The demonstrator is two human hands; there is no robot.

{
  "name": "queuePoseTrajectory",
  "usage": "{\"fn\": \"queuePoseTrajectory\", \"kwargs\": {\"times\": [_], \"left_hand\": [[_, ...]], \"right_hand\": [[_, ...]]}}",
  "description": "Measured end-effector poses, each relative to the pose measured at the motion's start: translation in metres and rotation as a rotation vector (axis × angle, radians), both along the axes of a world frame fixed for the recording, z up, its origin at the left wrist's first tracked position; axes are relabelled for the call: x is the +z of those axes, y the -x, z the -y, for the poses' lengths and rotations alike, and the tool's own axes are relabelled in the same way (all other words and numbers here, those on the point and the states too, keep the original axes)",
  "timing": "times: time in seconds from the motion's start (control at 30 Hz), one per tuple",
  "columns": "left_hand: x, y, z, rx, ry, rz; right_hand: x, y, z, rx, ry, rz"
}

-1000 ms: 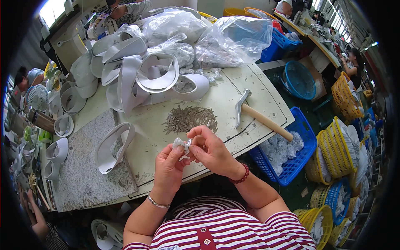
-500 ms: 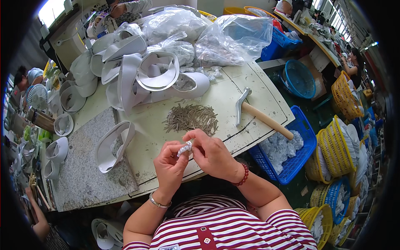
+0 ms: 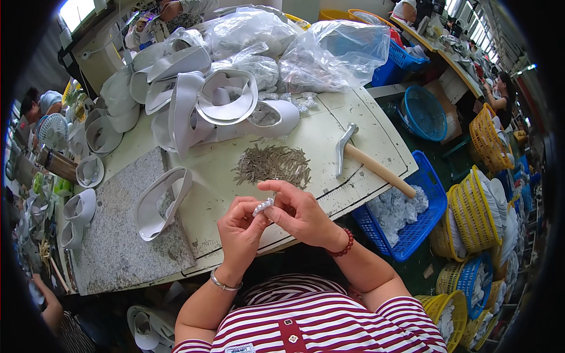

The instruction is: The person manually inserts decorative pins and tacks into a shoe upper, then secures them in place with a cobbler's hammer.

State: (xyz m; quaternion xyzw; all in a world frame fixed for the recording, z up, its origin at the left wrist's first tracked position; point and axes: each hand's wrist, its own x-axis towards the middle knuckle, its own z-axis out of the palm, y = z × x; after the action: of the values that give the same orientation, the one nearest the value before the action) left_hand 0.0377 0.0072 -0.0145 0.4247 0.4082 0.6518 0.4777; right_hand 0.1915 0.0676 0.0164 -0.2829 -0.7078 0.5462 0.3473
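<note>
Both hands meet just over the near edge of the table, around a small crinkled white, shiny piece (image 3: 263,206). My left hand (image 3: 240,230) pinches it between thumb and fingertips. From the other side, the thumb of my right hand (image 3: 305,219) presses against the piece, its index finger raised and curved above. Right beyond my fingers lies a loose heap of short, thin greyish-brown strips (image 3: 273,165). A hammer (image 3: 376,169) with a pale wooden handle rests to the right. On the left, a white visor cap (image 3: 147,209) sits on a speckled stone slab (image 3: 123,247).
More white visor caps (image 3: 187,112) are stacked at the back left, beside clear plastic bags (image 3: 329,56). Below the table's right edge stands a blue basket (image 3: 432,203) of white pieces. Yellow baskets (image 3: 474,217) line the right side. Other people work at the back and left.
My right thumb has come forward onto the white piece, and the right index finger has lifted and straightened a little. The left hand keeps its pinch.
</note>
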Motion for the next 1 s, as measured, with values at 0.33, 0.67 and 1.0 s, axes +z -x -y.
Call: {"fn": "queuePoseTrajectory", "kwargs": {"times": [0.33, 0.67, 1.0], "left_hand": [[0.000, 0.000, 0.001, -0.011, 0.110, 0.107], [0.039, 0.049, 0.015, 0.447, -0.279, -1.264], [0.052, 0.147, 0.071, 0.588, 0.422, -1.499]], "right_hand": [[-0.007, 0.001, 0.002, -0.006, 0.103, -0.078], [-0.019, 0.012, -0.003, 0.010, 0.173, -0.094], [-0.026, 0.019, 0.003, 0.017, 0.017, 0.041]]}}
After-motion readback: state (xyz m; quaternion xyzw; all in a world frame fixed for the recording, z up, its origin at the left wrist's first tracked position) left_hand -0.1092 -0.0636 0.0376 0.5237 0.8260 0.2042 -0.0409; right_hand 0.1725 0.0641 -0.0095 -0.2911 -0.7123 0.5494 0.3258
